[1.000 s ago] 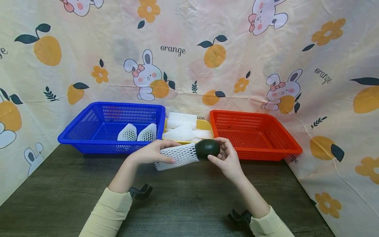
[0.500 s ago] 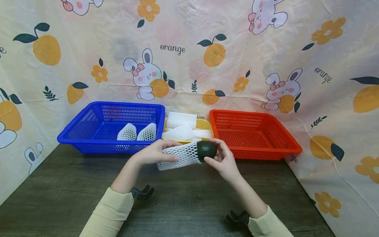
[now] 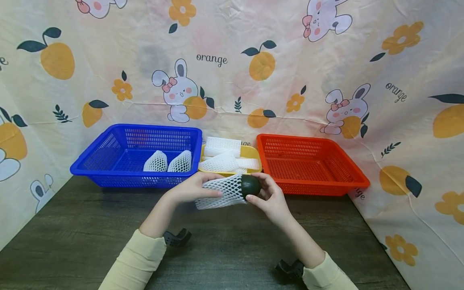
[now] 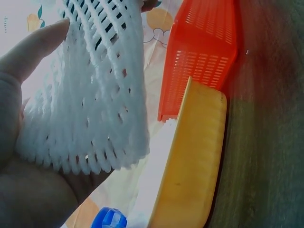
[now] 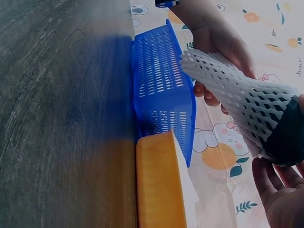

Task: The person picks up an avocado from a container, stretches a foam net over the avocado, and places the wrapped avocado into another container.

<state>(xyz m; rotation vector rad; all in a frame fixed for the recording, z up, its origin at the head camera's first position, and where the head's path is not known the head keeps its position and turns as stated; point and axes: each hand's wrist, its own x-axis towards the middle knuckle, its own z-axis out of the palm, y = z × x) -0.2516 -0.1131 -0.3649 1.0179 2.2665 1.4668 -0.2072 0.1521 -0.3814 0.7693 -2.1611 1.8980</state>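
Observation:
Between my two hands, above the table, is a dark green avocado (image 3: 250,185) partly inside a white foam net sleeve (image 3: 225,194). My left hand (image 3: 193,187) grips the sleeve, thumb in front and the other fingers behind. At the avocado's bare right end, my right hand (image 3: 271,199) holds the fruit between thumb and fingers. In the left wrist view the sleeve (image 4: 95,90) ends in a loose open rim below the thumb. The right wrist view shows the net (image 5: 228,85) stretched over part of the avocado (image 5: 285,135), fingertips under it.
A blue basket (image 3: 108,181) at the left holds two net-wrapped fruits (image 3: 168,162). Behind my hands, a yellow tray (image 3: 250,152) holds several white foam sleeves (image 3: 222,147). To the right stands a red basket (image 3: 313,165). A printed cloth hangs behind the dark wooden table (image 3: 224,249).
The avocado has slid leftward, deeper into the net sleeve, so less of it shows. My right hand has moved left with it; my left hand has shifted slightly right.

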